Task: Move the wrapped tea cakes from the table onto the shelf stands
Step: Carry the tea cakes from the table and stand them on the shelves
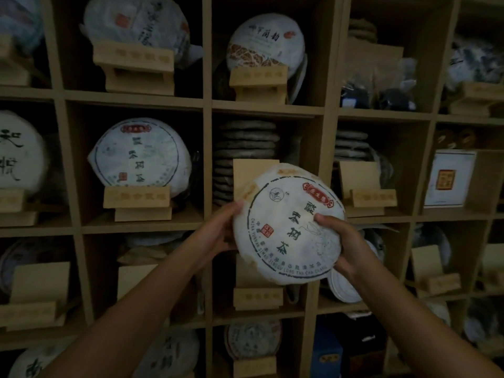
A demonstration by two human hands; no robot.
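So the person's got one wrapped tea cake [287, 225] up in front of the shelf [207, 105], held in both hands: the left hand [218, 230] grips the edge at about 9 o'clock with fingers curled behind it, and the right hand [343, 246] clamps the rim at roughly 4 o'clock, thumb lying across the printed face. The cake is tilted, label toward the camera, and it's hanging in the air right in front of the middle cubby, partly covering the bare wooden stand [255, 175] there. That stand sits in front of a stack of unwrapped dark cakes [246, 159], and looks like the likely target, though that's my guess. It isn't seated on anything yet. Progress-wise: the cubby at 9 o'clock from the held cake already has a matching wrapped cake on its stand [140, 154], and the two cubbies up at 11 and 12 o'clock have theirs filled too. Still bare as far as I can see: the stand at 3 o'clock [368, 192], the one directly below at 6 o'clock [257, 294], plus a couple along the lower row at 8 o'clock [38, 293]. The bench isn't in shot, so no idea how many cakes are left over there. I'd call it somewhere midway, with this cake mid-placement and several stands to go.
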